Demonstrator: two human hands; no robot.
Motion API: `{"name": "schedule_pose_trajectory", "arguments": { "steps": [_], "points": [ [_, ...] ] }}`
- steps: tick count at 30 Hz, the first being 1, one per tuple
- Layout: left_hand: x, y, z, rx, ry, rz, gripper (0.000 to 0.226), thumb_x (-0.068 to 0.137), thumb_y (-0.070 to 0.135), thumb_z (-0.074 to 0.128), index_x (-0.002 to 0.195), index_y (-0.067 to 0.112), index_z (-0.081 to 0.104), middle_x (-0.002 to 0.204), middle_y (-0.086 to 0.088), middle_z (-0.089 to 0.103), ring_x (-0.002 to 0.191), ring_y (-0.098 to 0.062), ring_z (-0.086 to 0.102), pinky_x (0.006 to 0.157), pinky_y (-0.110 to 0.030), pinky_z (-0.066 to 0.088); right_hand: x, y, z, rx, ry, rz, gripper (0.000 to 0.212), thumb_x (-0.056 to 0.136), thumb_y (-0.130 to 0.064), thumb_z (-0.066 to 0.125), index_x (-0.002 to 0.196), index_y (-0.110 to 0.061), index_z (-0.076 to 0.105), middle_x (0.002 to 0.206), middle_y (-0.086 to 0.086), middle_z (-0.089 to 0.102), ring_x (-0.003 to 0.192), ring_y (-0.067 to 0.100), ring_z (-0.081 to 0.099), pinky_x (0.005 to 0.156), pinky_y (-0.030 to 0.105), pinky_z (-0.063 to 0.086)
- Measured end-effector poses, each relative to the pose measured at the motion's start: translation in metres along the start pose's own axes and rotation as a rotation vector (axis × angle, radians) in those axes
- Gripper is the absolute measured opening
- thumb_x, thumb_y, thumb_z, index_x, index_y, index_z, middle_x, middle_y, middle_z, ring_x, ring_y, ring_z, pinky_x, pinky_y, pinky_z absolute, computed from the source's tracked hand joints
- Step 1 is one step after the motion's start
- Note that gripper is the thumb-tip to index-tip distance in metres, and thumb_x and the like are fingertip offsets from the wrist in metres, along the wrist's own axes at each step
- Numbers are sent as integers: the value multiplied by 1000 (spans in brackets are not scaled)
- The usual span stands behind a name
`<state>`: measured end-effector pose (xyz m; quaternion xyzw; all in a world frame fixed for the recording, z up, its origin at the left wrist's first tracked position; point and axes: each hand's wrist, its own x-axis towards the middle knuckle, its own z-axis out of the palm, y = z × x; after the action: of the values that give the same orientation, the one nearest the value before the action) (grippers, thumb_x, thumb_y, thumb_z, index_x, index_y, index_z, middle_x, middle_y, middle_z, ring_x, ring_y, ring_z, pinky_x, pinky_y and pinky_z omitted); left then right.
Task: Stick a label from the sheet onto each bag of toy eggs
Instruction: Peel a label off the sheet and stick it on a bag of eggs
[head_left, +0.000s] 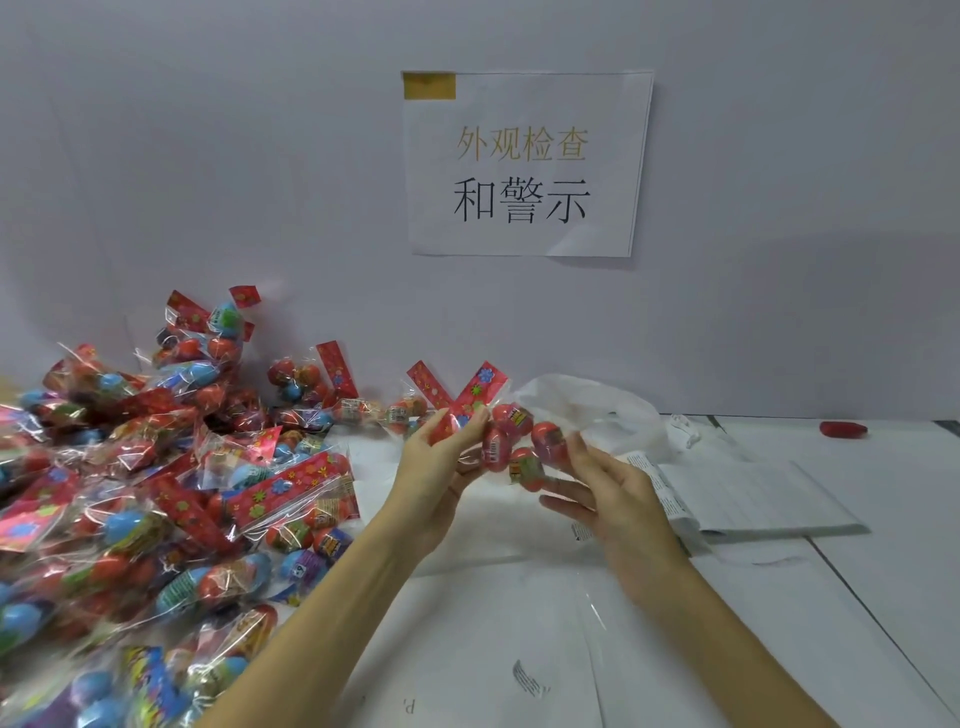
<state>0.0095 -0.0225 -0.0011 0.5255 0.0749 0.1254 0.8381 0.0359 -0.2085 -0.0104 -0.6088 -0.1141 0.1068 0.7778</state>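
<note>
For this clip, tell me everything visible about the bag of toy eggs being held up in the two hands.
The clear crinkly plastic bag of red toy eggs holds several glossy red eggs with printed bands. Its top is a red header strip with coloured flowers, tilted up to the right. It is held above the white table, right of the heap of similar bags. The left hand pinches it near the header; the right hand touches its lower right side with fairly straight fingers. No added label is discernible.

White table (779, 613): big pile of egg bags (156, 493) on left, label sheets (748, 499) at right, crumpled white plastic bag (587, 405) at back, small red object (843, 429) far right.
</note>
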Motion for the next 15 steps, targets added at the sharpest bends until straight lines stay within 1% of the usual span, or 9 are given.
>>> {"name": "schedule_pose_trajectory", "arguments": {
  "steps": [1, 3, 6, 8, 9, 10, 12, 14, 15],
  "points": [
    [0, 0, -1, 30, -4, 17, 29, 93, 24, 75, 117, 7, 74, 111, -15, 78, 95, -26, 73, 89, -37, 59, 0, -2, -2, 59, -19, 33, 36, 100, -37, 63, 121, -11, 75, 115, 10, 78, 104, 33, 76, 81, 35, 64],
    [0, 1, -2, 59, 2, 39, 29, 91, 27, 77, 114, 9, 75, 109, -15, 79, 94, -27, 75, 87, -36, 59, 1, -3, -4, 156, -35, 66, 30, 104, -24, 60, 125, -7, 73, 116, 17, 77, 104, 37, 76, 78, 34, 64],
    [1, 3, -1, 49, 17, 57, 36, 90, 34, 78, 116, 9, 74, 108, -14, 79, 95, -27, 77, 80, -32, 60, 3, 0, -1, 347, -83, 138, 35, 98, -21, 61, 127, -5, 72, 122, 19, 75, 112, 38, 73, 85, 38, 64],
    [-1, 1, 3, 38, -22, 16, 47, 91, 41, 76, 124, 10, 68, 113, -11, 78, 101, -27, 77, 85, -35, 60, 4, 2, -1, 460, -107, 151, 36, 100, -17, 59, 130, 0, 68, 125, 21, 73, 117, 38, 71, 89, 40, 63],
    [-2, -1, 5, 56, -57, 1, 51, 91, 43, 77, 129, 11, 65, 116, -10, 78, 106, -27, 76, 88, -36, 59, 4, 2, -2, 477, -122, 152, 35, 102, -14, 56, 131, 2, 67, 127, 22, 72, 119, 38, 70, 91, 41, 62],
    [-3, -3, 6, 83, -93, 4, 50, 91, 44, 78, 129, 12, 67, 118, -10, 77, 109, -28, 75, 89, -35, 59, 4, 2, -4, 464, -134, 155, 34, 103, -10, 54, 131, 3, 67, 127, 23, 71, 120, 38, 69, 92, 42, 62],
    [-6, -4, 8, 119, -127, 37, 36, 91, 40, 78, 117, 16, 77, 116, -12, 78, 106, -27, 75, 86, -31, 60, 6, 1, -7, 388, -138, 177, 32, 98, -8, 58, 126, 1, 71, 124, 23, 71, 117, 37, 70, 96, 44, 61],
    [-8, -2, 7, 177, -131, 55, 28, 87, 39, 81, 108, 19, 81, 110, -12, 79, 100, -23, 75, 84, -30, 57, 7, 1, -9, 311, -99, 171, 35, 96, -19, 65, 129, -5, 70, 126, 21, 72, 117, 35, 70, 106, 49, 54],
    [-9, 0, 6, 251, -151, 57, 28, 86, 40, 82, 105, 19, 81, 106, -13, 79, 98, -21, 74, 83, -30, 55, 8, 1, -10, 279, -77, 151, 39, 97, -25, 67, 133, -9, 67, 127, 18, 72, 118, 33, 70, 109, 49, 52]
  ]
}}
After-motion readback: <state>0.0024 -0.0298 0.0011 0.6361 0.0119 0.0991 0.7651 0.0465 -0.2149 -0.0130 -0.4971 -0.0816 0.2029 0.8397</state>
